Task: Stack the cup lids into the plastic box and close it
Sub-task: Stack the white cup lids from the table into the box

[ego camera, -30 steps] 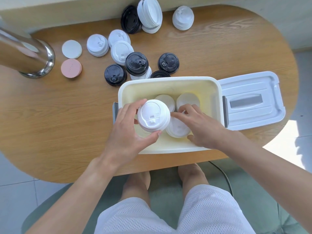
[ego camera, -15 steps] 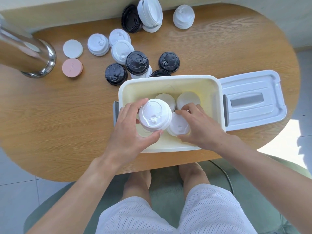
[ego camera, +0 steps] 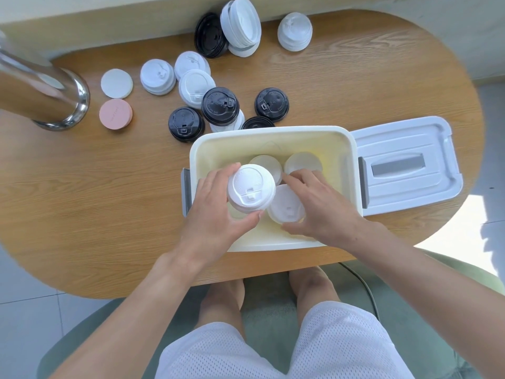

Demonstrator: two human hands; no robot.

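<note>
Head view: L hand [ego camera: 216,212] curled round a short stack of white plastic sip lids [ego camera: 250,188], held over the near-left of the open cream plastic box [ego camera: 273,135]. R hand [ego camera: 322,206], fingers spread, rests on a white domed lid [ego camera: 285,205] inside, just right of and below the stack. Judged next: stack goes straight down, L hand nearer; box's grey-handled white cover [ego camera: 404,165] lies open to the right, R side closer.

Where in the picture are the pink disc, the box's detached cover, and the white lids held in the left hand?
pink disc [ego camera: 116,114], head view, centre of its flat top.
box cover [ego camera: 404,165], head view, top panel beside the grey handle recess.
held white lids [ego camera: 250,188], head view, top face of the uppermost lid.
</note>
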